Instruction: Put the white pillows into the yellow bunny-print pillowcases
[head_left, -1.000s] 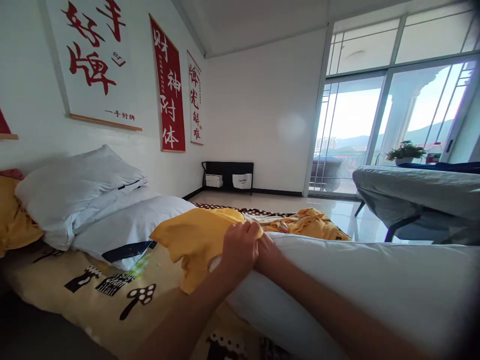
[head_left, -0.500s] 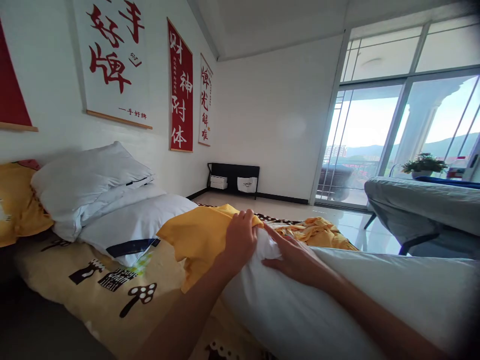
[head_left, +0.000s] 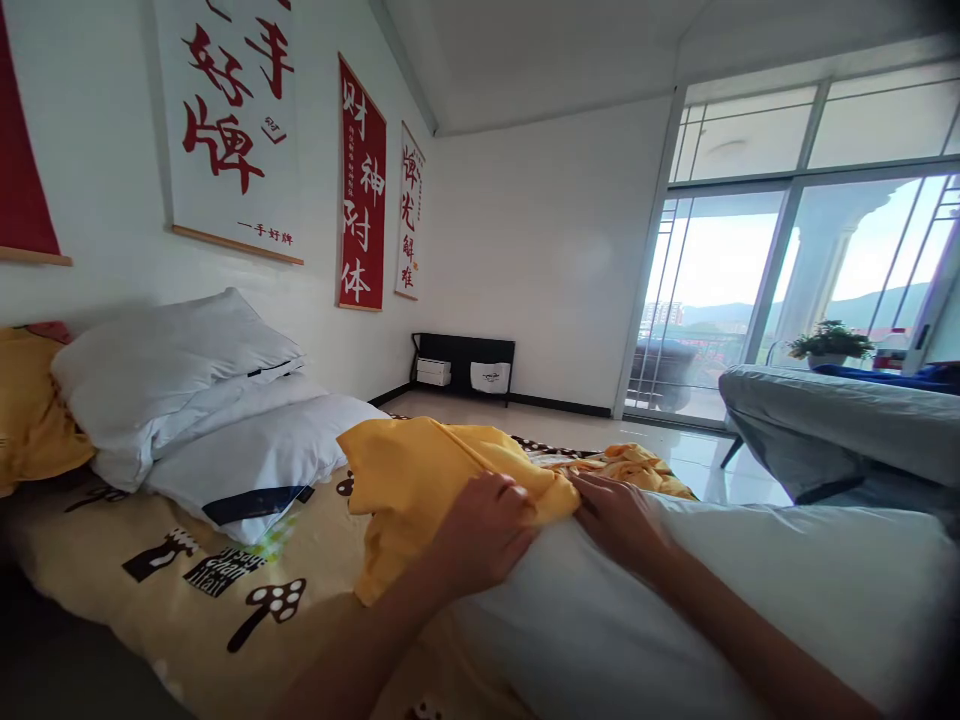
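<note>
A yellow pillowcase [head_left: 427, 470] is partly drawn over the far end of a long white pillow [head_left: 720, 580] lying before me on the bed. My left hand [head_left: 487, 525] is closed on the pillowcase near its opening, fingers bunching the cloth. Beside it, my right hand [head_left: 619, 515] pinches the edge of the pillowcase, its palm resting against the pillow. The loose part of the pillowcase spreads to the left over the sheet. Some fingertips are hidden in the folds.
White pillows [head_left: 247, 450] are stacked at the left beside a yellow cushion [head_left: 34, 420]. The patterned beige sheet [head_left: 187, 620] lies beneath. Crumpled yellow cloth [head_left: 630, 468] sits beyond my hands. A covered grey piece of furniture [head_left: 840, 420] stands at the right, a black rack [head_left: 480, 355] by the wall.
The pillowcase's edge has moved right and covers more of the pillow's end. Both hands have shifted right and slightly down, and the right fingers have come onto the cloth edge.
</note>
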